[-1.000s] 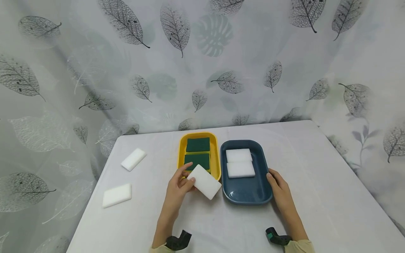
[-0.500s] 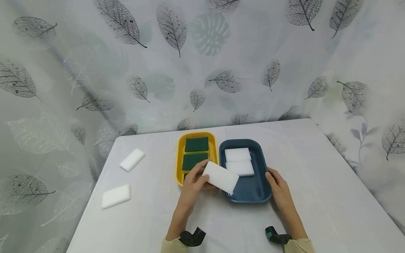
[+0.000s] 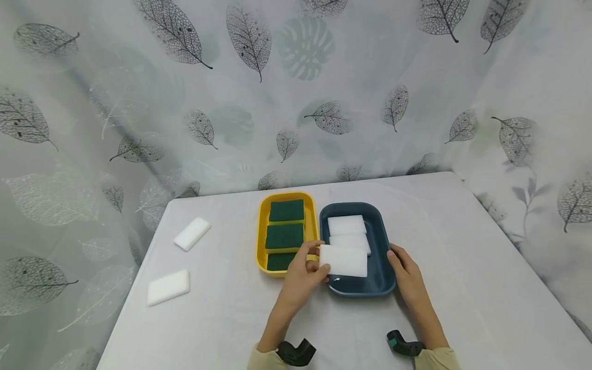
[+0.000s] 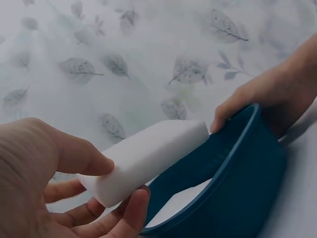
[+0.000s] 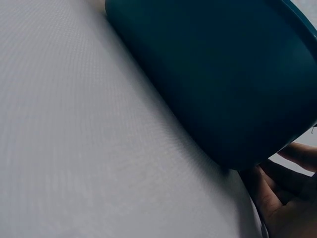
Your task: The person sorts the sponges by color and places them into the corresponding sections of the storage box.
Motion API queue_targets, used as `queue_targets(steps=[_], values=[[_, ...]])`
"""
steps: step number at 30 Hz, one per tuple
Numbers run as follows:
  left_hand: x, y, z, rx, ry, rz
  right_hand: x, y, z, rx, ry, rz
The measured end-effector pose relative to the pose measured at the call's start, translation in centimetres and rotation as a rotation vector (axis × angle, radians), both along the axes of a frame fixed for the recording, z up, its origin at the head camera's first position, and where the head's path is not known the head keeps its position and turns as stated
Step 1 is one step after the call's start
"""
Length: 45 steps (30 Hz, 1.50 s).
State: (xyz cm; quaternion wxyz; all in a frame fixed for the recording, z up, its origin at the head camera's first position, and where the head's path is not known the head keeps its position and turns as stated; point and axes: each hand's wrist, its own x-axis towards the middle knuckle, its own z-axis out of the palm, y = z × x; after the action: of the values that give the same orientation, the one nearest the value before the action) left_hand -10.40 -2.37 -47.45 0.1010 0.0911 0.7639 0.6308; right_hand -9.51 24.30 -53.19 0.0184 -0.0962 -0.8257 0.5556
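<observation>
My left hand pinches a white sponge block between thumb and fingers. The sponge overlaps the near part of the dark blue plastic tray in the head view. In the left wrist view it is tilted, beside the tray's rim. Two more white sponges lie inside the tray, the nearer one partly covered by the held block. My right hand grips the tray's right side, its thumb at the rim and its fingers against the outer wall, as the right wrist view shows.
Left of the blue tray stands a yellow tray with three dark green pads in a column. Farther left on the white table lie two loose white sponges. A leaf-patterned curtain hangs behind and at the sides.
My left hand has carried the white sponge rightward from the yellow tray to over the blue tray, turning it nearly level. The nearest green pad is now uncovered. My right hand stays put.
</observation>
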Motion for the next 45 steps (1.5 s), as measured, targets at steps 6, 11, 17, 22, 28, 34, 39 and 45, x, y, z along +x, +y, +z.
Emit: queue_targets(steps=[6,11,17,22,28,34,39,45], values=[[0.1,0.9,0.0,-0.109,0.092,-0.025,0.1,-0.1,0.2,0.009,-0.007,-0.003],[0.1,1.2,-0.1,-0.165,0.134,-0.040,0.1,-0.1,0.2,0.011,-0.012,-0.001],[-0.1,1.3,0.0,-0.162,0.097,-0.058,0.1,0.0,0.2,0.007,-0.002,0.001],[-0.3,1.6,0.2,-0.182,0.069,-0.110,0.1,0.1,0.1,0.005,0.002,0.004],[-0.6,2.1,0.4,-0.334,0.105,-0.173,0.2,0.3,0.0,0.002,0.005,0.007],[-0.9,2.6,0.7,-0.534,0.272,-0.243,0.2,0.4,-0.1,-0.001,0.017,0.014],[-0.8,3.2,0.8,-0.747,0.448,-0.258,0.2,0.3,-0.1,-0.010,0.019,0.015],[-0.7,3.7,0.7,-0.878,0.547,-0.275,0.2,0.1,0.1,-0.014,0.017,0.012]])
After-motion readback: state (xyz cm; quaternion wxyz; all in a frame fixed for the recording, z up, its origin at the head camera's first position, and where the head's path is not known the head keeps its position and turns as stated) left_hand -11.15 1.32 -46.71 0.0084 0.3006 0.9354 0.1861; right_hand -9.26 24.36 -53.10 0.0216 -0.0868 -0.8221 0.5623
